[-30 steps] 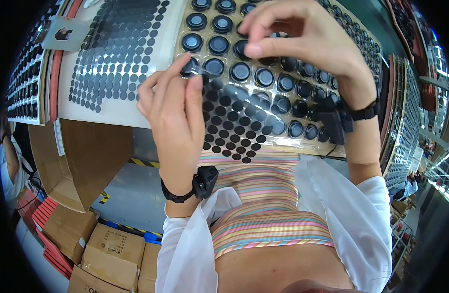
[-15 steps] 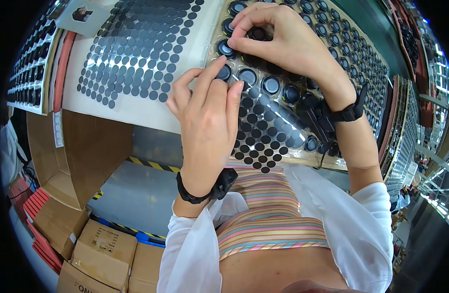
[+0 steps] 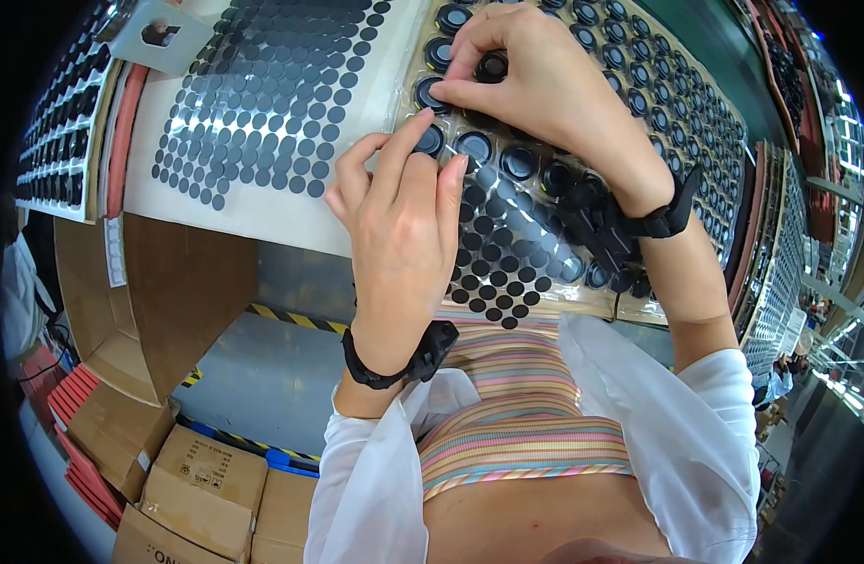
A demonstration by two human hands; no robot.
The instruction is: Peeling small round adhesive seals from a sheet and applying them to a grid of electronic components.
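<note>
Black round parts with pale ring centres, such as one [image 3: 472, 147], sit in rows in a clear plastic tray [image 3: 582, 299]. My right hand [image 3: 545, 80] is over the tray's near left corner, thumb and forefinger drawn together above a round part [image 3: 429, 93]; anything between the fingertips is too small to make out. My left hand [image 3: 401, 221] has its fingers apart, the forefinger at the edge of that same part and the thumb over the tray. A clear sheet of black round stickers [image 3: 493, 252] lies across the tray's near rows, below my hands.
Left of the tray, a sheet of grey dots [image 3: 253, 122] lies on a white board [image 3: 197, 211]. A stack of trays [image 3: 61, 141] stands at the far left, others [image 3: 775, 235] at the right. Cardboard boxes [image 3: 202, 470] are on the floor at lower left.
My right hand has shifted slightly left, its thumb now further over the round part. My left hand has hardly moved.
</note>
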